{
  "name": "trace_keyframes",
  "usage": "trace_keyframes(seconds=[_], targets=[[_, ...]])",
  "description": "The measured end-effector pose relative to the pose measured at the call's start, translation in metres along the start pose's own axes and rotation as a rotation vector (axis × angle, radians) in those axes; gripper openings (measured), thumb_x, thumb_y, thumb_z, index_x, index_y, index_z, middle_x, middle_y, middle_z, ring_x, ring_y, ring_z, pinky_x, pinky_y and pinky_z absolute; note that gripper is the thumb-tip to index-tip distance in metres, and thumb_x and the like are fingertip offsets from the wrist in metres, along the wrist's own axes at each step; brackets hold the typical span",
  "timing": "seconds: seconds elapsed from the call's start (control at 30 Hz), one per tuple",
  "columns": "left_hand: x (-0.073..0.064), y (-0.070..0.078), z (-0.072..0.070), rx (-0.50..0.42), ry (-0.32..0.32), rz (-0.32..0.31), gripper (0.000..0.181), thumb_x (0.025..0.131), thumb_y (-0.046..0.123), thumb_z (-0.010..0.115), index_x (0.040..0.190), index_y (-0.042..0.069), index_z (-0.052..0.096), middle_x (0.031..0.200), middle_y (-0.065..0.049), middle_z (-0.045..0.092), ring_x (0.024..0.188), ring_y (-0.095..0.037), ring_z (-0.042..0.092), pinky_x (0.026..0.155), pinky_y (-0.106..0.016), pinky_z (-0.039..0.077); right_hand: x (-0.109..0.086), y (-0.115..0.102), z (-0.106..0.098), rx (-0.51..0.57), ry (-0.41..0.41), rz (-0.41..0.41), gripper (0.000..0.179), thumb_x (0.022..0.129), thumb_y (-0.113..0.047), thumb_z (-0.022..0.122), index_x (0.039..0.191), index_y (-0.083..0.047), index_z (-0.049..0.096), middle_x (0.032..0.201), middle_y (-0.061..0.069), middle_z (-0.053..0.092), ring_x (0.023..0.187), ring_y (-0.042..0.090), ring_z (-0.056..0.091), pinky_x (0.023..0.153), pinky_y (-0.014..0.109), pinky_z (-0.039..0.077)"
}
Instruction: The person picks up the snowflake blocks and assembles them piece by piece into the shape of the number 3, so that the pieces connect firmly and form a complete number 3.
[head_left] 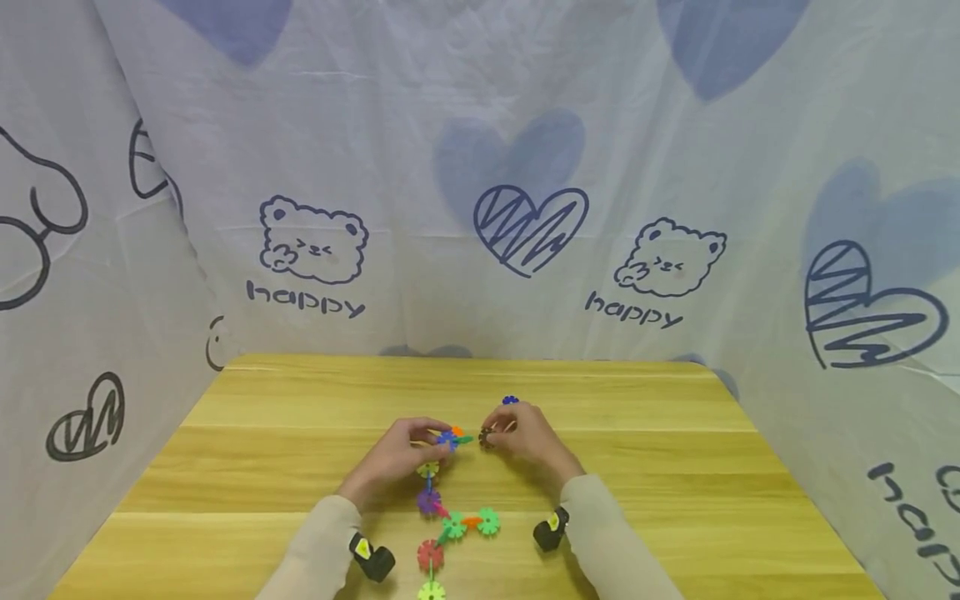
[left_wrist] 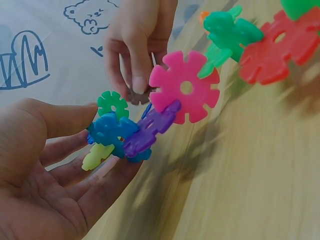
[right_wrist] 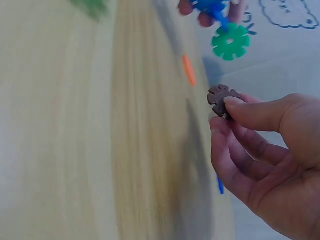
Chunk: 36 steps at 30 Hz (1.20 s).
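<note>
My left hand [head_left: 397, 452] grips one end of a chain of interlocking plastic flower discs, at a blue disc [left_wrist: 107, 129]. A green disc [right_wrist: 241, 44] sticks out from that end toward my right hand. In the left wrist view, purple, pink [left_wrist: 167, 82], green and red [left_wrist: 265, 65] discs follow along the chain. The head view shows the chain running toward the near edge, with a side branch ending in a light green disc [head_left: 489, 532]. My right hand [head_left: 531, 437] pinches a brown disc [right_wrist: 217, 100] between thumb and fingers, a small gap from the green one.
A loose orange disc [right_wrist: 188, 70] lies on the wooden table [head_left: 637, 467] near the hands. Beyond my right hand is a dark blue disc [head_left: 510, 400]. White printed cloth [head_left: 420, 275] hangs behind the table and along both sides.
</note>
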<state>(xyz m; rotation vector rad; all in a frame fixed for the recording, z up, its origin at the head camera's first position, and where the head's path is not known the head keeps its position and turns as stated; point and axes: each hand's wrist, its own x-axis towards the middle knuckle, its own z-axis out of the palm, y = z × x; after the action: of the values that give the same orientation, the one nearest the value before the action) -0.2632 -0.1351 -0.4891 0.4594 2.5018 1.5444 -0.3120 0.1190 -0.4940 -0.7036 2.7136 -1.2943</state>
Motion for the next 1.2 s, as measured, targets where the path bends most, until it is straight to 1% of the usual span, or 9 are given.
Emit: trace_keyframes(seconds=[0.17, 0.37, 0.5, 0.6, 0.77, 0.87, 1.03, 1.13, 1.2], targets=[[0.002, 0.0, 0.002, 0.0, 0.007, -0.001, 0.04, 0.098, 0.022, 0.071, 0.134, 0.005, 0.066, 0.109, -0.007, 0.076, 0.108, -0.022, 0.07, 0.09, -0.04, 0.058, -0.01, -0.005, -0.006, 0.048, 0.026, 0.012, 0.011, 0.091, -0.002, 0.075, 0.101, -0.008, 0.077, 0.091, 0.009, 0.073, 0.075, 0.011, 0.066, 0.067, 0.023, 0.057], [0.003, 0.001, 0.002, -0.012, -0.01, 0.009, 0.04, 0.098, 0.022, 0.071, 0.134, 0.005, 0.066, 0.109, -0.007, 0.076, 0.105, -0.02, 0.07, 0.088, -0.037, 0.057, -0.019, -0.013, -0.009, 0.103, 0.062, 0.029, 0.012, 0.091, -0.001, 0.074, 0.102, -0.006, 0.077, 0.094, 0.011, 0.073, 0.074, 0.013, 0.068, 0.068, 0.024, 0.06], [0.003, 0.002, 0.003, -0.018, -0.016, 0.014, 0.039, 0.098, 0.02, 0.071, 0.134, 0.006, 0.066, 0.108, -0.007, 0.076, 0.104, -0.02, 0.07, 0.087, -0.036, 0.057, -0.021, -0.016, -0.009, 0.099, 0.06, 0.03, 0.013, 0.093, -0.002, 0.073, 0.104, -0.005, 0.078, 0.095, 0.011, 0.074, 0.074, 0.012, 0.068, 0.067, 0.023, 0.06], [0.004, 0.003, 0.004, -0.028, -0.016, 0.015, 0.039, 0.097, 0.018, 0.072, 0.133, 0.006, 0.066, 0.108, -0.008, 0.075, 0.102, -0.02, 0.07, 0.082, -0.033, 0.058, -0.019, -0.015, -0.008, 0.111, 0.05, 0.034, 0.013, 0.094, -0.003, 0.072, 0.106, -0.002, 0.077, 0.096, 0.014, 0.076, 0.074, 0.014, 0.07, 0.067, 0.026, 0.061], [0.005, 0.004, 0.007, -0.065, -0.026, 0.008, 0.041, 0.097, 0.018, 0.072, 0.134, 0.003, 0.065, 0.106, -0.011, 0.074, 0.092, -0.019, 0.071, 0.069, -0.031, 0.057, -0.017, -0.014, -0.005, 0.18, 0.015, 0.058, 0.016, 0.098, -0.001, 0.067, 0.111, 0.003, 0.075, 0.103, 0.019, 0.077, 0.073, 0.016, 0.071, 0.07, 0.034, 0.064], [0.005, 0.005, 0.008, -0.072, -0.027, 0.006, 0.042, 0.097, 0.019, 0.072, 0.135, 0.002, 0.064, 0.105, -0.012, 0.075, 0.089, -0.018, 0.072, 0.066, -0.03, 0.056, -0.017, -0.014, -0.003, 0.204, 0.001, 0.058, 0.018, 0.098, 0.0, 0.065, 0.114, 0.006, 0.073, 0.106, 0.021, 0.076, 0.072, 0.015, 0.071, 0.07, 0.034, 0.064], [0.004, 0.006, 0.009, -0.046, -0.014, 0.021, 0.042, 0.097, 0.018, 0.071, 0.135, 0.0, 0.064, 0.105, -0.013, 0.077, 0.093, -0.021, 0.074, 0.077, -0.032, 0.057, -0.015, -0.015, 0.0, 0.206, -0.001, 0.058, 0.018, 0.097, 0.005, 0.065, 0.112, 0.009, 0.073, 0.104, 0.023, 0.076, 0.069, 0.012, 0.07, 0.066, 0.03, 0.063], [0.003, 0.006, 0.009, -0.044, -0.013, 0.034, 0.041, 0.099, 0.016, 0.069, 0.135, -0.003, 0.063, 0.106, -0.017, 0.078, 0.094, -0.023, 0.076, 0.087, -0.037, 0.059, -0.014, -0.016, 0.003, 0.215, 0.022, 0.06, 0.016, 0.095, 0.007, 0.066, 0.108, 0.01, 0.074, 0.1, 0.024, 0.077, 0.065, 0.01, 0.069, 0.064, 0.029, 0.063], [0.004, 0.007, 0.01, -0.053, -0.012, 0.034, 0.04, 0.1, 0.014, 0.068, 0.135, -0.005, 0.063, 0.106, -0.018, 0.079, 0.092, -0.023, 0.077, 0.091, -0.036, 0.058, -0.014, -0.016, 0.004, 0.229, 0.043, 0.064, 0.015, 0.094, 0.008, 0.067, 0.107, 0.011, 0.074, 0.098, 0.025, 0.077, 0.064, 0.009, 0.068, 0.063, 0.028, 0.062]])
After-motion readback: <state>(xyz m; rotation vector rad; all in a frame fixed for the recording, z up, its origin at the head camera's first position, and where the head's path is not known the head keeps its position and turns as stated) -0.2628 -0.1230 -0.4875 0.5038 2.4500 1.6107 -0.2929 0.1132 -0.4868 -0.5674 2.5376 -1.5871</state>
